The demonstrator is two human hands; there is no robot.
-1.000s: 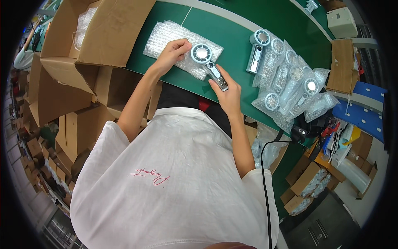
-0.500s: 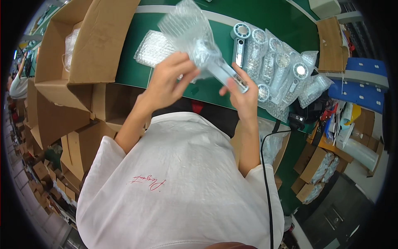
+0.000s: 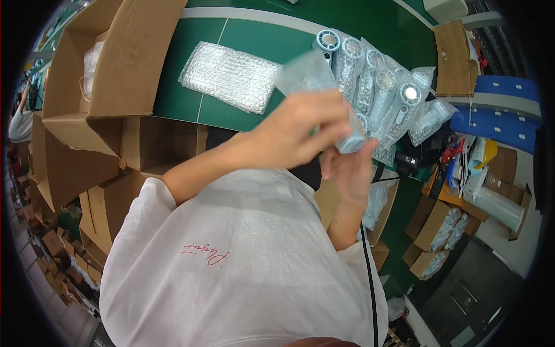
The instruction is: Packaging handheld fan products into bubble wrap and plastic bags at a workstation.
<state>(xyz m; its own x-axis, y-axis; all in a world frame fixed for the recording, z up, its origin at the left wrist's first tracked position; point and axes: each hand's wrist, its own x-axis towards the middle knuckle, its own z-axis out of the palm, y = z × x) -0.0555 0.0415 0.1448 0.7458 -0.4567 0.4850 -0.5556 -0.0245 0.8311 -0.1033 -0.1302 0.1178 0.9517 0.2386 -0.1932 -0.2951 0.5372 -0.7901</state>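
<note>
Holding, raised in front of the chest and well above the green table point(image 3: 173, 92): left hand point(image 3: 300, 136), fingers curled shut over a small pale-blue handheld fan point(image 3: 348, 139) partly sleeved in a bubble-wrap bag point(image 3: 303, 72). Right hand point(image 3: 350, 173), just below and touching the fan's lower end, fingers loosely bent and half open, steadied against the handle; full grip could not be told. Fan's long axis ran from lower right, at the right palm, up and to the left into the bag, bag mouth facing down toward the hands. Left hand the nearer to the bag; right hand the nearer to the bare handle end.

Lay flat on the table beyond the left hand: stack of empty bubble-wrap sheets point(image 3: 231, 75). Lay beyond the right hand: row of bagged fans point(image 3: 381, 81), overlapping one another. Stood at the table's left edge: open cardboard box point(image 3: 110, 63). Stacked lower right, beside the table: more cartons point(image 3: 433, 225).
</note>
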